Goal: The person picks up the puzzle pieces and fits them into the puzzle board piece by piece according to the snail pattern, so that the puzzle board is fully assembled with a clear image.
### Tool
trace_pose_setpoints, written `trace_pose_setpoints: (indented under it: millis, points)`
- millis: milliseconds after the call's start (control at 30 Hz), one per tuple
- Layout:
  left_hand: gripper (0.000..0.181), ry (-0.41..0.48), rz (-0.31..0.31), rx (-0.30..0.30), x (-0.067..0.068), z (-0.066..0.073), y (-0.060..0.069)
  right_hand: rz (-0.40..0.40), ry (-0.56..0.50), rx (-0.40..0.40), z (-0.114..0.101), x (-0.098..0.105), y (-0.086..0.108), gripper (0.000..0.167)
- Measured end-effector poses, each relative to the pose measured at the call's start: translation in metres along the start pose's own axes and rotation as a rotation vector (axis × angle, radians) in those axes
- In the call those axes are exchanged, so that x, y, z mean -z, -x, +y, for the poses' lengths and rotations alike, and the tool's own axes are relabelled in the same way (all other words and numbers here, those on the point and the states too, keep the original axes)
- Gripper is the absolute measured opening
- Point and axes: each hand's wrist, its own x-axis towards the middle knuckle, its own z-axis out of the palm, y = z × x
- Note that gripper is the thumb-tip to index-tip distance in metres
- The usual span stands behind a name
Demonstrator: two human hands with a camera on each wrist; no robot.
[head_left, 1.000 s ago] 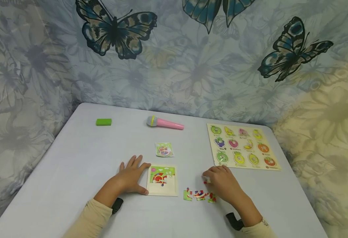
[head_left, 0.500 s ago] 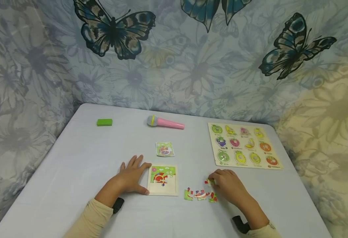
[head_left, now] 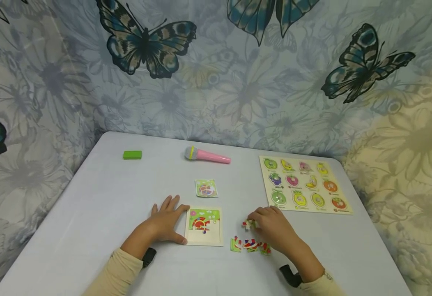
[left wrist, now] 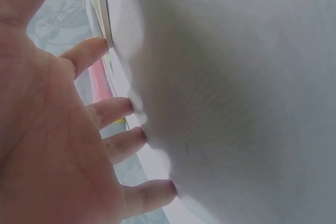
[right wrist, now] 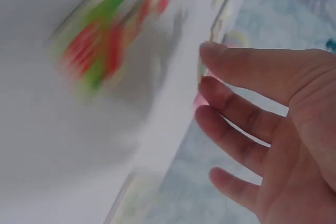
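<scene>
The right hand has brought a small puzzle piece a little closer to the left fingers than it was half a second ago. The thumb and fingertips of that hand pinch the piece, and it sits right at their ends. It is now on the near side of the gap to the wooden frame, but it is not in there yet — so the puzzle looks no fuller than before. The left hand has not really moved. Its fingers are spread wide apart, with the thumb and pointing finger touching the frame's side and the other tips resting on the bench. It seems to keep the frame from sliding. The frame lies just beside those fingers, toward the other hand. Its top part is full of green bits with a pink flower, red and yellow bits sit in the middle, and the bottom is bare wood. Three loose pieces lie just on the person's side of the right fingers, so there seems to be more to fill in. Past the right fingers, farther from the person, is a big fruit board with twelve fruits in rows — it is hard to tell if they lift out. A little square puzzle lies beyond the left fingers, past the frame.
</scene>
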Motion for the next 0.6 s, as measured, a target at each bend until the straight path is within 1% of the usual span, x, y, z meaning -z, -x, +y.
trace_pose_setpoints:
  millis: [167,267,400,600]
  points:
    - [0.095,0.000,-0.002,0.004,-0.003,-0.002,-0.001,-0.006,-0.011,0.130,-0.030,-0.004,-0.024,0.025]
    - [0.096,-0.008,-0.005,-0.001,-0.005,-0.003,-0.002,-0.031,-0.029,0.179,-0.045,-0.010,-0.033,0.024]
    - [0.096,-0.017,-0.003,-0.005,-0.006,-0.003,-0.003,-0.030,-0.031,0.205,-0.056,-0.017,-0.041,0.022]
    - [0.096,-0.031,0.008,-0.006,-0.003,-0.003,-0.003,-0.017,-0.020,0.216,-0.061,-0.021,-0.047,0.022]
